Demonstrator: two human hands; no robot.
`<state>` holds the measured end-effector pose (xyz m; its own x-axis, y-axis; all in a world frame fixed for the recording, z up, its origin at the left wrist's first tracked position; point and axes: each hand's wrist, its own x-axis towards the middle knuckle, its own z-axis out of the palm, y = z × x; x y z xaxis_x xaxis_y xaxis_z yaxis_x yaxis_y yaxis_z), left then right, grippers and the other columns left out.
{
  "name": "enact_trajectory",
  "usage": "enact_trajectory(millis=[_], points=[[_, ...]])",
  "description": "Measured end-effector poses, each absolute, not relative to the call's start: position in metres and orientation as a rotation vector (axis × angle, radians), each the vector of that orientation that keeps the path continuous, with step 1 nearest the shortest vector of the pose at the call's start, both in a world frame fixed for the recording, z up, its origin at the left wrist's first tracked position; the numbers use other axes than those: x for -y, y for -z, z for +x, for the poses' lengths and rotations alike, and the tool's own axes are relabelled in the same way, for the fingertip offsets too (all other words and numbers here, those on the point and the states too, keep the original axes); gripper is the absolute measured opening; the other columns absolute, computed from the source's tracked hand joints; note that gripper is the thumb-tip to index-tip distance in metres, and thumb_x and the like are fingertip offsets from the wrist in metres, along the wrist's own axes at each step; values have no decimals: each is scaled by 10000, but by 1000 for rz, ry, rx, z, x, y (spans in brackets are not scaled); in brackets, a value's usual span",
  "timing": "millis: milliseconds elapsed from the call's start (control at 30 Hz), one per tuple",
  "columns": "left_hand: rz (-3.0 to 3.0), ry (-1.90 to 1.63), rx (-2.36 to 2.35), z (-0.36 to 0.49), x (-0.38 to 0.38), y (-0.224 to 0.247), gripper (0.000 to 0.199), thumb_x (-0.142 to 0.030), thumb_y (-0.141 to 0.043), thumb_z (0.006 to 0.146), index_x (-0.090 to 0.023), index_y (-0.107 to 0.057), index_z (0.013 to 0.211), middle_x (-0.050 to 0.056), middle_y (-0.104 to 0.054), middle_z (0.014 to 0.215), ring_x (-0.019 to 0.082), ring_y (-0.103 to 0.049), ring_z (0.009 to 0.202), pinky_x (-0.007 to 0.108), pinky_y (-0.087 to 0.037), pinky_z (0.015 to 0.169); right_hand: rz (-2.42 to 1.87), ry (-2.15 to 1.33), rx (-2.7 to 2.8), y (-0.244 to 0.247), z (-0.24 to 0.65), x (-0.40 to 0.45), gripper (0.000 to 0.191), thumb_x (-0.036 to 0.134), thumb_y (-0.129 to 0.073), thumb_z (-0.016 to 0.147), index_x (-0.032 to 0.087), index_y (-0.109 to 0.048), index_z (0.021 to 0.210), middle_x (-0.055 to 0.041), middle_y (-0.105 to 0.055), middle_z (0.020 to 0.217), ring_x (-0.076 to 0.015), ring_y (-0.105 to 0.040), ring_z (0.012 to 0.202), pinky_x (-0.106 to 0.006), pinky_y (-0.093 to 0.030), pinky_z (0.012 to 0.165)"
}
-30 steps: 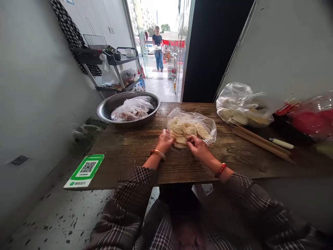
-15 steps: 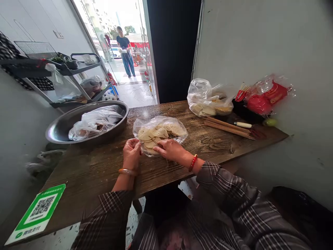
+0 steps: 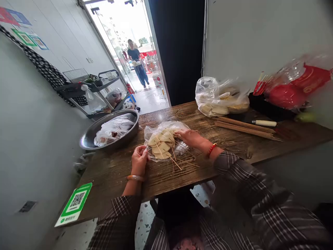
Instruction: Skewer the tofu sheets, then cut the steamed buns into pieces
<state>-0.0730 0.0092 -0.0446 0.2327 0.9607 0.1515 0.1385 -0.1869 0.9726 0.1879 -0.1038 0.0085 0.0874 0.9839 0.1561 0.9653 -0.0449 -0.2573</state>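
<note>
Just right of the smooth steel basin (image 3: 127, 134), pale disc-like slices (image 3: 161, 147) with thin wooden skewers (image 3: 175, 163) lie in a crinkled clear bag (image 3: 166, 125), the left hand (image 3: 139, 160) pinching its edge, the right hand's (image 3: 192, 138) hold unclear.

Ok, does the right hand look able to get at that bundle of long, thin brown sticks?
Probably yes: the right hand is at the pale, flat slices, and only dark wooden tabletop shows between it and the bundle of thin brown sticks.

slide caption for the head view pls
Left hand by the clear bag, right hand at skewered slices.
</note>
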Motion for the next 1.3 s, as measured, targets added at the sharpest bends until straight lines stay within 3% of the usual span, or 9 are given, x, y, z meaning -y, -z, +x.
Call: enact_trajectory(millis=[167, 267, 400, 500, 633, 800, 967, 1133, 1300], points=[[2024, -1153, -1221, -74, -17, -3, 328, -402, -653, 773, -168, -619, 1001, -27, -590, 617, 140, -579, 542, 248, -439, 555, -2257, -1, 1800, -8, 210, 94, 513, 50, -363, 948, 42, -462, 1451, -276, -599, 1344, -282, -625, 1197, -410, -485, 995], [2261, -1030, -1056, -42, -11, -43, 246, -374, -588, 842, -174, -677, 956, 12, -641, 718, 151, -621, 620, 260, -471, 599, -2222, 147, 1721, 0, 219, 91, 556, 77, -292, 980, 57, -332, 1534, -266, -491, 1468, -285, -549, 1288, -416, -466, 1010], [2674, -610, -650, 30, -1, -65, 213, -291, -526, 898, -199, -712, 947, 37, -716, 854, 163, -641, 758, 286, -488, 727, -2160, 260, 1685, 13, 226, 92, 567, 123, -340, 987, 89, -309, 1553, -220, -428, 1538, -276, -518, 1303, -389, -442, 991], [2891, -225, -451, 79, -5, -53, 251, -227, -471, 921, -190, -715, 965, 63, -730, 980, 189, -651, 911, 326, -480, 859, -2203, 204, 1694, 14, 235, 99, 543, 191, -414, 988, 134, -372, 1527, -205, -594, 1388, -279, -619, 1135, -389, -430, 907], [2957, 137, -457, 112, -15, -26, 252, -172, -457, 896, -163, -709, 885, 78, -719, 908, 191, -645, 866, 320, -476, 840, -2212, 126, 1773, 4, 249, 109, 363, 272, -438, 1002, 186, -625, 1301, -148, -743, 1076, -278, -670, 959, -398, -385, 840], [2792, 215, -400, 101, -19, -20, 200, -261, -550, 850, -200, -687, 718, 27, -684, 751, 160, -619, 740, 268, -472, 754, -2048, 44, 1876, -4, 251, 111, 319, 232, -436, 1002, 238, -729, 1128, -98, -745, 1097, -262, -638, 1026, -420, -349, 884], [2733, 265, -601, 90, -15, -27, 191, -283, -633, 791, -206, -662, 618, -9, -596, 548, 129, -534, 557, 249, -417, 616, -2221, -80, 1950, -6, 248, 111, 247, 156, -530, 932, 178, -776, 948, -131, -756, 991, -282, -629, 1039, -459, -340, 935], [3112, 373, -763, 113, -2, -21, 237, -189, -570, 821, -175, -713, 1010, 71, -716, 851, 199, -640, 774, 295, -447, 708, -2261, -77, 1870, -9, 247, 112, 266, 193, -504, 960, 151, -759, 1022, -159, -751, 1044, -278, -650, 1020, -460, -355, 943], [3398, 613, -506, 135, 8, -21, 531, -186, -666, 757, -110, -582, 1276, 187, -600, 1283, 304, -574, 1171, 391, -441, 961, -2258, -87, 1818, -9, 249, 111, 288, 216, -486, 972, 158, -763, 1024, -163, -754, 1066, -279, -652, 1048, -451, -360, 941]])
